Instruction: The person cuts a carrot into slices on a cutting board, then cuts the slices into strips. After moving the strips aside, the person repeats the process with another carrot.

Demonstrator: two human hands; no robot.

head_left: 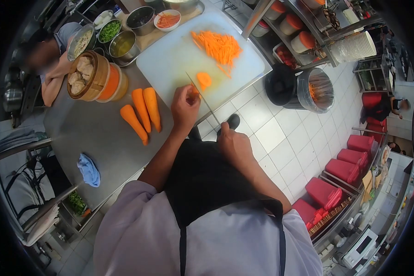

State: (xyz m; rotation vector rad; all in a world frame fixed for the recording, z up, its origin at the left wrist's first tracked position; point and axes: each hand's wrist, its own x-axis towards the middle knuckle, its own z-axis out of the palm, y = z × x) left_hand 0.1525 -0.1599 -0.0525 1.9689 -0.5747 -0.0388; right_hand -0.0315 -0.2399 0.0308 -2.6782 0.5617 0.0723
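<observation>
My left hand (186, 106) is closed on a piece of carrot at the near edge of the white cutting board (165, 60). In my right hand (234, 143) is the handle of a knife (207, 104), whose thin blade reaches over the board beside my left fingertips. Cut carrot slices (204, 80) lie just past the blade. Farther up the board is a pile of shredded carrot (220, 48). Several whole carrots (141, 110) rest on the metal table to the left of the board.
Bamboo steamers (96, 78) with dumplings stand at the left, near metal bowls (123, 46) and another person (55, 64). A blue cloth (88, 170) lies on the table. Right of the board are a lined bin (315, 90), shelves and red containers (324, 192).
</observation>
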